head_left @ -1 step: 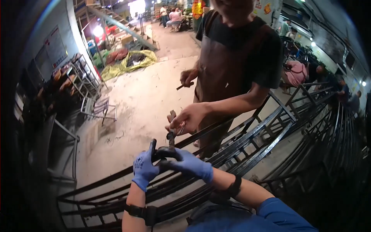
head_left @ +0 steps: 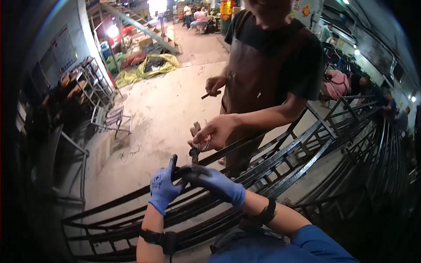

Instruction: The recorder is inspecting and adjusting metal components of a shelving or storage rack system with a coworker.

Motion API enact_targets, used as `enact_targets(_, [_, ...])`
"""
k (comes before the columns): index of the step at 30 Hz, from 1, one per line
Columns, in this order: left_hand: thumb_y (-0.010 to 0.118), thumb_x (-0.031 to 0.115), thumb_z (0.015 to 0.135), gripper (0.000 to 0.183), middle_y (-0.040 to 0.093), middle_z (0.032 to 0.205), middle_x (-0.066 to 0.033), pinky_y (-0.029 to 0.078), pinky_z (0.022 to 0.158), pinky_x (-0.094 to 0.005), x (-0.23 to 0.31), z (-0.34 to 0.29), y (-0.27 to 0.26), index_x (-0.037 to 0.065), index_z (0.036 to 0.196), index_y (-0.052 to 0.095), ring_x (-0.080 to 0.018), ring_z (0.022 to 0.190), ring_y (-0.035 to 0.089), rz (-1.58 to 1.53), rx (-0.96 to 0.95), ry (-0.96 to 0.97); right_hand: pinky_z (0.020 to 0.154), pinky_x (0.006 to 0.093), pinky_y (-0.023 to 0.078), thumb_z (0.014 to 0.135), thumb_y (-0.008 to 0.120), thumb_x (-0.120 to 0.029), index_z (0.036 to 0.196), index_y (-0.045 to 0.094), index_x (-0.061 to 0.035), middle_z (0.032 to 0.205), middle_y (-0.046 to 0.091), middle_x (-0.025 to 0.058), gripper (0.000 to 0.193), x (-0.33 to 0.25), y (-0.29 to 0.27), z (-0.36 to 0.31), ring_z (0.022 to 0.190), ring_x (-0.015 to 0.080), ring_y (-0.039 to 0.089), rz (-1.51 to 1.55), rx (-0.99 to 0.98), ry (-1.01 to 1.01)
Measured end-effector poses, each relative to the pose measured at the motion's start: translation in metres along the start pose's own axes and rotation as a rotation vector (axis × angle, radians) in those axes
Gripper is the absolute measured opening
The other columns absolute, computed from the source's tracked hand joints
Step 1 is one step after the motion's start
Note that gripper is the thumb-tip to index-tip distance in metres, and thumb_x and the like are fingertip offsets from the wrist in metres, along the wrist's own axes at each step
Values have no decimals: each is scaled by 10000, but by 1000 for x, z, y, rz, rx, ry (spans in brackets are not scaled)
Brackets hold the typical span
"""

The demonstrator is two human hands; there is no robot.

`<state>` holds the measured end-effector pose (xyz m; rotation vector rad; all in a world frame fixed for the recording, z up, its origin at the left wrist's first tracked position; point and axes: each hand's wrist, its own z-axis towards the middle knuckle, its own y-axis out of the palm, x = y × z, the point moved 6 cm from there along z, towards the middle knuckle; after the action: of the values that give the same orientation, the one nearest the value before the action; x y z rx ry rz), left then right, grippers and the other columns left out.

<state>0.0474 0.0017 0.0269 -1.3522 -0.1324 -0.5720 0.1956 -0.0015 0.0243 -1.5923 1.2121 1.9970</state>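
Observation:
My left hand, in a blue glove with black fingers, is in front of me with one finger stretched upward. Its other fingers are partly hidden beside my right hand. My right hand, gloved alike, has its dark fingers curled together toward the left; what they may hold is hidden. Just beyond them, a co-worker's hand grips a short dark rod-like tool, whose lower end reaches my right fingers. The co-worker's other hand has a small dark bar.
Long black metal frames with rungs run across below my hands. The co-worker in a brown apron stands opposite. A small metal stool frame and a yellow sack are on the floor at left. More people sit at right.
My right hand has turned, its fingers bending over so the gap between them and the thumb is closed off from view. The co-worker's hands have hardly moved.

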Motion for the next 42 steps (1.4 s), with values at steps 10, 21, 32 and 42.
enact_targets(10, [750, 272, 719, 831, 689, 944, -95, 491, 772, -397, -1, -3, -5, 92, 1439, 374, -290, 831, 634, -20, -10, 2, 718, 275, 512, 1007, 412, -249, 1319, 490, 4, 781, 594, 39, 409, -16, -10, 5, 712, 130, 611, 214, 49, 64])
enact_targets(21, [744, 278, 730, 748, 698, 979, -72, 488, 799, -378, 3, -1, -4, 113, 1397, 450, -256, 860, 638, -34, -3, -9, 471, 272, 510, 971, 530, -272, 1149, 583, 20, 801, 677, 154, 346, -3, -7, 4, 610, 192, 665, -69, 68, 236])
enact_targets(32, [520, -53, 840, 555, 573, 1288, -141, 429, 1016, -283, 13, 2, -12, -44, 1387, 422, -185, 1186, 547, -1103, -57, -59, 514, 213, 486, 965, 538, -388, 1043, 635, 12, 674, 625, 61, 419, -2, -19, 7, 563, 117, 617, -179, 117, 146])
enact_targets(42, [575, 114, 929, 444, 643, 1142, -166, 486, 942, -314, 6, 1, -13, -75, 1320, 484, -193, 1046, 621, -1404, -34, -216, 525, 206, 469, 976, 507, -398, 1039, 656, 24, 707, 648, 49, 452, 3, -7, 8, 589, 105, 613, -368, 10, 207])
